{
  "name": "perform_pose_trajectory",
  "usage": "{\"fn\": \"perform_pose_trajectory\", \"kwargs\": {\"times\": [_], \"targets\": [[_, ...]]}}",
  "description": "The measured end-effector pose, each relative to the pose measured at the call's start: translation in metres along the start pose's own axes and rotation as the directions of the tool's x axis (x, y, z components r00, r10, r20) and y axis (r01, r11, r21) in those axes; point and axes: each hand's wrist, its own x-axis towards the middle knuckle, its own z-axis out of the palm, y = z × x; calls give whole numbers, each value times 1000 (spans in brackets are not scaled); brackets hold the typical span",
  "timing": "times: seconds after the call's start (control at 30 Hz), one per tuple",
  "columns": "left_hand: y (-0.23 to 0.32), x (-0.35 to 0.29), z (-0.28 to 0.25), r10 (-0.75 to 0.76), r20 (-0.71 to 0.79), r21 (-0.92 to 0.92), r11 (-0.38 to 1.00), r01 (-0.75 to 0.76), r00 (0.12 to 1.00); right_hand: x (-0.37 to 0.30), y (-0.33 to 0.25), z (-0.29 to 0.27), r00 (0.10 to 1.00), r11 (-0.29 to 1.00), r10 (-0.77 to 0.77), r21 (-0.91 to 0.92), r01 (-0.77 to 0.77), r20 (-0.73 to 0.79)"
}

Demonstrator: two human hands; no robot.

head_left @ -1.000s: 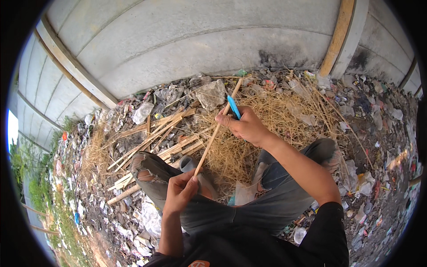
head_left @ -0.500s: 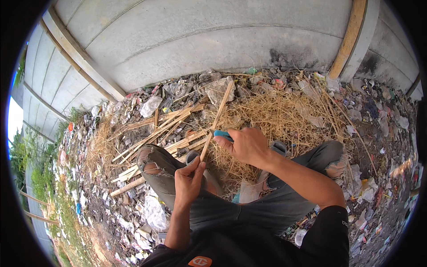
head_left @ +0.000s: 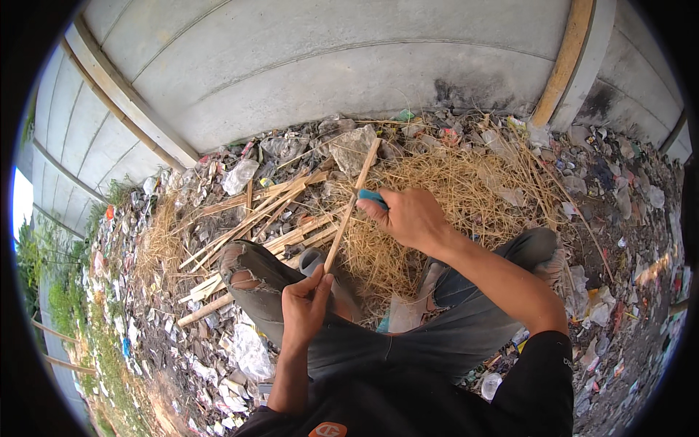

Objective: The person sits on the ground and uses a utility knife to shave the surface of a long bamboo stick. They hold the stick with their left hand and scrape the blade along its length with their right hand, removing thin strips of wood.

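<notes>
Stick, pale, slim, perhaps bamboo, is pinched in the left hand, the right hand gripping a blue handle.

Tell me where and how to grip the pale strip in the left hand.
Probably best pinched at its near end, thumb against fingers, coming from the person's side, as the left hand does: the pale strip is long, thin and slants away, and the right hand holds a blue tool at its middle.

Blue handle, pale tan stick
</notes>
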Motion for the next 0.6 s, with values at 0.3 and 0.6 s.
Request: {"fn": "perform_pose_trajectory", "kwargs": {"times": [0.3, 0.6], "targets": [[-7, -15, -21, 54, 74, 1, 999, -54, 996, 46, 101, -49, 873, 896, 443, 115, -428, -205], [3, -4, -20, -24, 248, -268, 959, 92, 968, 25, 26, -55, 940, 736, 338, 634, -239, -38]]}}
